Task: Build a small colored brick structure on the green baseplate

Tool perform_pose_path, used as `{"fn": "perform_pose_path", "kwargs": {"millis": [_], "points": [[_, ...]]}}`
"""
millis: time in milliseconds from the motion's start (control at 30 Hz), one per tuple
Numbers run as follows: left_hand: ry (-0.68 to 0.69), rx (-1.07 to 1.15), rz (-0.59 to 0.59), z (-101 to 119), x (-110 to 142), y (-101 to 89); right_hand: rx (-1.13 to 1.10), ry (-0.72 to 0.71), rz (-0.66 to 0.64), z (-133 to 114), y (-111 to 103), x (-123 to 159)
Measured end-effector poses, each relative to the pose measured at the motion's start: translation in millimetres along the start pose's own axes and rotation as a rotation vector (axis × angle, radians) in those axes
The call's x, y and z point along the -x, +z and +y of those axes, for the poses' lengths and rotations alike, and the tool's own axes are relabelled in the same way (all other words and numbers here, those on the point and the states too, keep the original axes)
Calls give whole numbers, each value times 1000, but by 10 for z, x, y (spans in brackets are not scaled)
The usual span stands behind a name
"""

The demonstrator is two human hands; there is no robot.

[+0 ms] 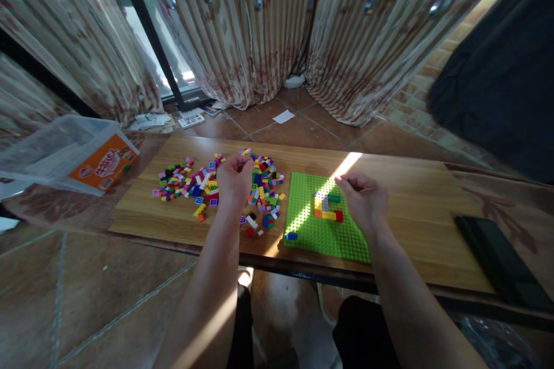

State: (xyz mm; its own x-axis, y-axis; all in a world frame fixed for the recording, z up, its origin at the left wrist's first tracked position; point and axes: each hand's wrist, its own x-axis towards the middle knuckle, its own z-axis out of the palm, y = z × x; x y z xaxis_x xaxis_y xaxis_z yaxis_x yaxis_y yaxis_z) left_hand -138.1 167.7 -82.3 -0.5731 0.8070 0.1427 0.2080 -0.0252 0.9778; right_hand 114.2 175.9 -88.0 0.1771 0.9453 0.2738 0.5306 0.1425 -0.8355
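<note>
My left hand is over the pile of loose toy bricks, its fingers closed in a pinch. Whatever it may hold is too small or hidden to make out. Above the right part of the green baseplate is my right hand, with thumb and fingertips pressed together; I cannot see what is between them. A small build of bricks in yellow, orange, white, green and red sits on the baseplate, partly in a strip of sunlight. Near the plate's front left corner lies a blue brick.
A clear plastic bin with an orange label stands at the left end of the wooden table. A black flat device, perhaps a phone, lies at the right end. Beyond the table hang striped curtains.
</note>
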Motion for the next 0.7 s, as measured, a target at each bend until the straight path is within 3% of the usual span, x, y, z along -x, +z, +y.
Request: {"fn": "perform_pose_path", "kwargs": {"millis": [167,367,533,700], "points": [[23,9,-53,29,25,-21,61,-64,-84,60,-83,-39],[230,-80,-466,113,349,220,17,-103,-613,284,-391,-5],[462,-417,-707,147,723,483,284,-199,-631,351,-488,108],[536,-537,-721,105,940,636,406,-201,-659,303,-439,158]]}}
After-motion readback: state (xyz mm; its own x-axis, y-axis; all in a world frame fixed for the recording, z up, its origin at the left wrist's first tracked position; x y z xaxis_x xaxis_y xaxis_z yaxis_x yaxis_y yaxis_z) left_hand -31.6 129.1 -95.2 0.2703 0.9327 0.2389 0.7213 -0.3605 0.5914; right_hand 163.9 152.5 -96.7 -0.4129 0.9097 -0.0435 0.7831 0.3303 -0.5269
